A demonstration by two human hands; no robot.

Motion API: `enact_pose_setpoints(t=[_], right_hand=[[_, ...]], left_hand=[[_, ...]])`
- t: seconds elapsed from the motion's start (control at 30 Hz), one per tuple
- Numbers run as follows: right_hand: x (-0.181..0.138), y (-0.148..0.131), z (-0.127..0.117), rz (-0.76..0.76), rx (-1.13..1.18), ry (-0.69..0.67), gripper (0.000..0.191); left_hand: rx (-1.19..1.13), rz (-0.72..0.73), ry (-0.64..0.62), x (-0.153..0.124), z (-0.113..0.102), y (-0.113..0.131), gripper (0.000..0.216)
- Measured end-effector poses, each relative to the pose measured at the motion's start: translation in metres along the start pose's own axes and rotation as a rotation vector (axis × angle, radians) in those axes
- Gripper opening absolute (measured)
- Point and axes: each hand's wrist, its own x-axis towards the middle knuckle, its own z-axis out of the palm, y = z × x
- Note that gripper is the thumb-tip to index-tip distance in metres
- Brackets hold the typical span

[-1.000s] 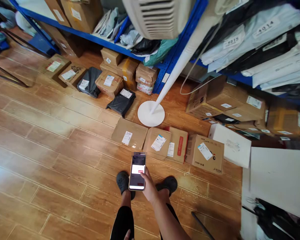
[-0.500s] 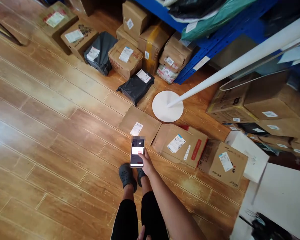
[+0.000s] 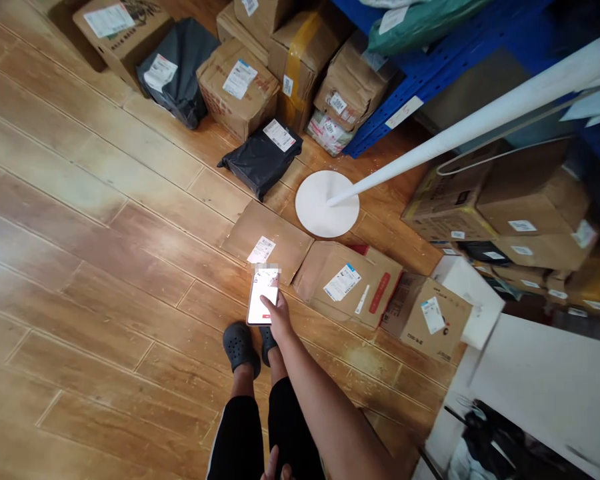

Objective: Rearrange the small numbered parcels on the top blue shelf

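My right hand [image 3: 280,319] is stretched out in front of me, closed round a smartphone [image 3: 262,297] whose screen shows white, with the thumb lying on the screen. The phone hovers above a flat cardboard parcel [image 3: 267,241] with a white label on the wooden floor. Only a few fingertips of my left hand [image 3: 274,468] show at the bottom edge, against my black trousers; whether they are spread or closed does not show. My feet in dark clogs [image 3: 241,345] stand just below the phone.
More labelled cardboard boxes [image 3: 347,283] lie to the right, and boxes and black mailer bags [image 3: 263,156] are stacked against blue shelving [image 3: 405,100]. A white fan stand with a round base [image 3: 326,203] rises to the right. A white table [image 3: 545,393] fills the lower right.
The view has tipped down and shifted slightly. My right hand with the phone moved a little left and forward; the phone's screen turned from dark to white, and my thumb now rests on it.
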Motion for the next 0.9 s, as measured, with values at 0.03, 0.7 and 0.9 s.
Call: enact_pose_setpoints(t=[0.03,0.7,0.9], right_hand=[[0.000,0.000,0.000,0.001,0.000,-0.011,0.043],[0.017,0.037,-0.031,0.105,0.040,0.058,0.036],[0.052,0.043,-0.028,0.170,0.141,0.049,0.048]], left_hand=[[-0.001,-0.011,-0.010,0.001,0.003,0.004,0.027],[0.049,-0.078,0.032,0.002,0.004,-0.011,0.030],[0.062,-0.011,0.094,0.017,0.000,-0.017,0.011]])
